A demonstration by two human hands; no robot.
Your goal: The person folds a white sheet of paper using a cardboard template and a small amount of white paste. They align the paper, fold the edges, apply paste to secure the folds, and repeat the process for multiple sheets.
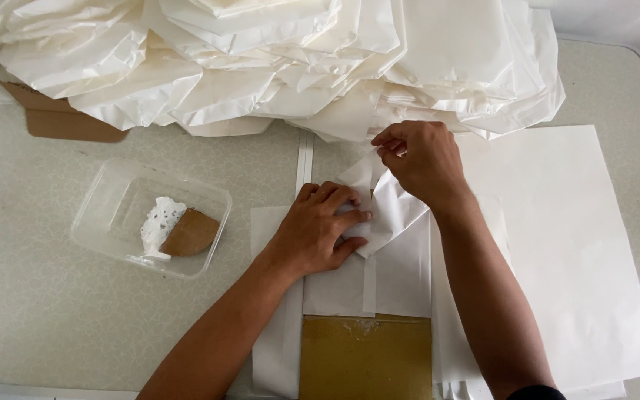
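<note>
While your hands fold at the table's middle, the paste tub sits well off to your left.

Starting at your far left, a scrap of brown cardboard [61,118] lies under the edge of the heaped white paper bags [275,59], and nearer you the clear plastic tub [98,215] holds white paste and a brown card scraper. Your left hand [318,231] lies flat, fingers together, pressing the folded white sheet [390,211] down onto the table [38,311]. Just right and above, your right hand [422,159] is pinched closed on the sheet's raised corner flap. The sheet's long axis runs toward you, over the brown board [364,359]. Flat white sheets [572,244] lie furthest right.
</note>
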